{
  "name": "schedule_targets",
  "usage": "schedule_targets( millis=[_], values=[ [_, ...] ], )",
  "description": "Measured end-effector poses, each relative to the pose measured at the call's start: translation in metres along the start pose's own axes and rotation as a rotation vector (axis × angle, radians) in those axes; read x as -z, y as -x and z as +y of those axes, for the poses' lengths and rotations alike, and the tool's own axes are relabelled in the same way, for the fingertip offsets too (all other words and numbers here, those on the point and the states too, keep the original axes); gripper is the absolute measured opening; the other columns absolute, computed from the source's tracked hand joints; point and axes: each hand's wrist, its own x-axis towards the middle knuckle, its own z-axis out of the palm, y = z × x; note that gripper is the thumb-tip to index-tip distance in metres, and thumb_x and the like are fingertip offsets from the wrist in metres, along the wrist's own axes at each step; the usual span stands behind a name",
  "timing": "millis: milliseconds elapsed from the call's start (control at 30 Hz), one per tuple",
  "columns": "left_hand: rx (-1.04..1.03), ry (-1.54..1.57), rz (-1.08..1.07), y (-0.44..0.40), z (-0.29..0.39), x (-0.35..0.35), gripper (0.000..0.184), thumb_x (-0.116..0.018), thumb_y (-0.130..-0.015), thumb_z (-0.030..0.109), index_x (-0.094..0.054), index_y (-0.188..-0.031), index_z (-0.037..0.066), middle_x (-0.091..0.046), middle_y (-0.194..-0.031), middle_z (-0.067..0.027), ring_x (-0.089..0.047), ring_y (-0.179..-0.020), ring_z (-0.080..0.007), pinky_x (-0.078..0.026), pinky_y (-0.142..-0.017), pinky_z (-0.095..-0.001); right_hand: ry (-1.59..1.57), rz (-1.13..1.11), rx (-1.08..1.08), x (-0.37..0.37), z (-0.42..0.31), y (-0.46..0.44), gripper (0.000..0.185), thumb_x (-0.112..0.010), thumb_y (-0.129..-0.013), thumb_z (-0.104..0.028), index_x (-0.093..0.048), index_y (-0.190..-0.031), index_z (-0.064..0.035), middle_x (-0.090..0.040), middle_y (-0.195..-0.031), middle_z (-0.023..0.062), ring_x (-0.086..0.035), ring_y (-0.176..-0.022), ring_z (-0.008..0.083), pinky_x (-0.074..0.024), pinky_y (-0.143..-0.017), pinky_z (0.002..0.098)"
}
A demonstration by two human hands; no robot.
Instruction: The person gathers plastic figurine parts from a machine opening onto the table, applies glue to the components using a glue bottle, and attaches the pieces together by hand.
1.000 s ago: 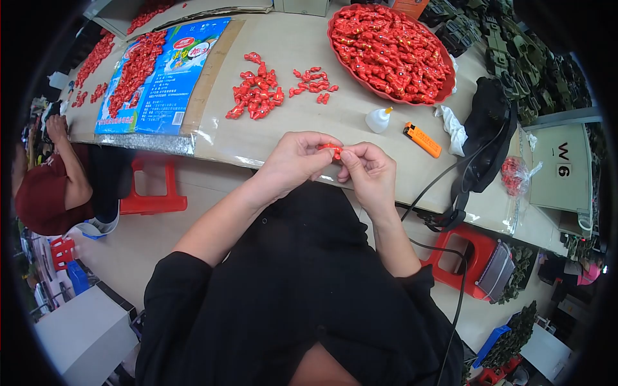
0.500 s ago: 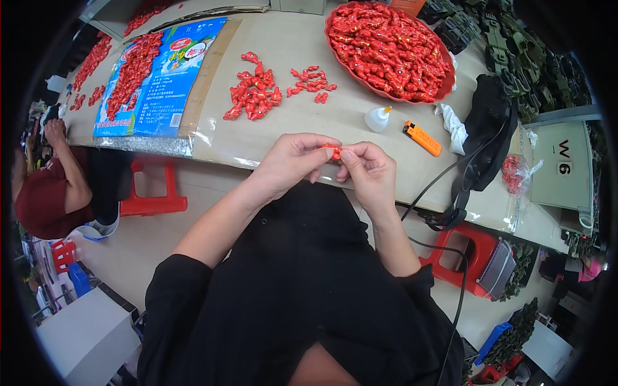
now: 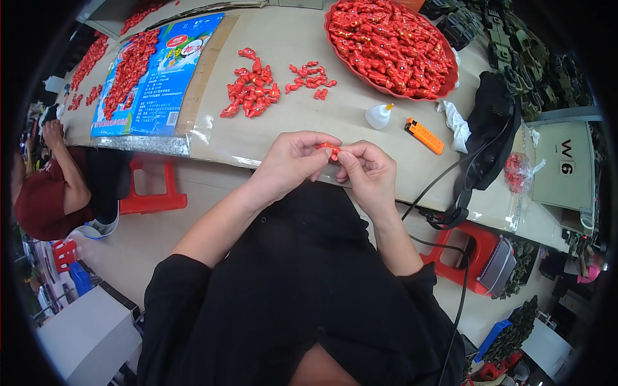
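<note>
From where I stand: left hand point(image 3: 291, 162) and right hand point(image 3: 369, 172) meet at the near edge of the beige worktop point(image 3: 302, 117), thumbs and fingertips pinched nearly shut on one small glossy red piece point(image 3: 333, 149), partly hidden

Beyond, toward the right: orange lighter with dark end point(image 3: 426, 136), white squeeze bottle with yellow tip point(image 3: 378, 116) upright, neither in use

Farther, left of the bottle: loose cluster of red figures point(image 3: 252, 92), smaller red scatter point(image 3: 313, 78) beside it

Far edge: red scalloped bowl point(image 3: 415, 97) heaped high

Status: one piece in work, two loose groups outside the bowl; finished vs unfinished, can't tell
</note>
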Motion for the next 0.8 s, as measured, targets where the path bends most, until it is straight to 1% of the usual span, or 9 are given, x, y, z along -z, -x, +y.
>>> schedule_targets(
  millis=[533,633,800],
  values=[
    [-0.01,-0.019,0.011,0.0015,0.0025,-0.0041,0.02,-0.048,-0.083,0.003,-0.058,-0.099,-0.004,-0.057,-0.078,-0.0032,-0.046,-0.053,-0.0052,-0.038,-0.049,-0.0176,0.017,0.013,0.005,-0.0009,0.0004,0.0006,0.009,-0.057,-0.083,-0.008,-0.057,-0.081,0.0008,-0.057,-0.071,0.0022,-0.053,-0.056,0.0042,-0.0465,-0.051,0.0175],
    [-0.03,0.001,0.025,0.0009,0.0006,-0.0057,0.017,-0.051,-0.083,0.007,-0.058,-0.096,-0.004,-0.049,-0.061,0.0035,-0.04,-0.052,-0.0008,-0.032,-0.045,-0.0167,0.017,0.013,0.02,-0.0016,0.0004,0.0006,0.008,-0.057,-0.083,-0.007,-0.057,-0.081,0.0008,-0.057,-0.071,0.0022,-0.053,-0.056,0.0042,-0.0464,-0.051,0.0175],
    [-0.04,0.002,0.022,0.0012,0.0006,-0.006,0.017,-0.051,-0.083,0.006,-0.058,-0.095,-0.004,-0.049,-0.062,0.0036,-0.04,-0.052,-0.0008,-0.032,-0.045,-0.0167,0.027,0.012,0.032,-0.0011,0.0006,0.0007,0.008,-0.057,-0.083,-0.007,-0.058,-0.081,0.0008,-0.057,-0.071,0.0023,-0.053,-0.056,0.0042,-0.0462,-0.05,0.0174]
  ],
)
